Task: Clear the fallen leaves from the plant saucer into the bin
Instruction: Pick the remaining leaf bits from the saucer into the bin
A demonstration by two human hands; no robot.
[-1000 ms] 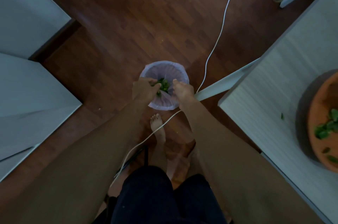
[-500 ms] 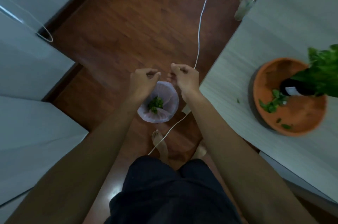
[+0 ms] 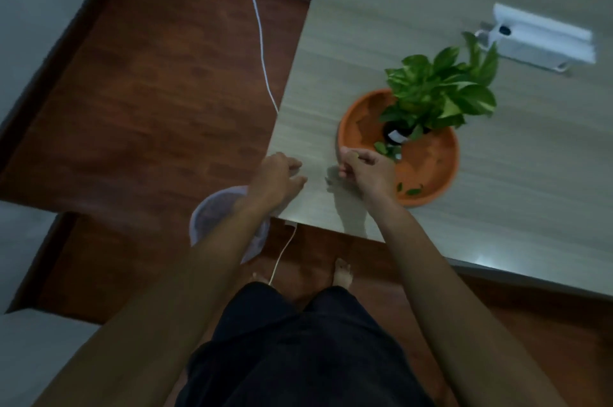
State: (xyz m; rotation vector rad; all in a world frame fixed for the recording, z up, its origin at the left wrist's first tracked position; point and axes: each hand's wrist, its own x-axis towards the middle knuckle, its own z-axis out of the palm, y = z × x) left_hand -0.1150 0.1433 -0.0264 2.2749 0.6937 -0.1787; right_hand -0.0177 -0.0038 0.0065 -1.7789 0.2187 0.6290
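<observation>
Tabletop (image 3: 414,1): pale wood grain, right of frame, above dark floor.
Saucer (image 3: 441,171): orange, centre-right; 2 leaves (image 3: 413,191) near its lower rim.
Bin (image 3: 212,210): lower centre, under left forearm.
Left hand (image 3: 277,174): fingers loosely spread, empty.
Right hand (image 3: 366,167): fingers curled; contents unclear.

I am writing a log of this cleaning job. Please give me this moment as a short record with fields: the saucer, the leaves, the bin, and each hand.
saucer: orange saucer on the table, a small potted plant standing in it
leaves: some fallen leaves beside the pot, a few more near the saucer's front rim
bin: lined bin on the floor by the table corner, partly hidden by the left forearm
left hand: left hand at the table edge, open, empty
right hand: right hand at the saucer's near rim, fingers curled; holding anything: cannot tell
</observation>
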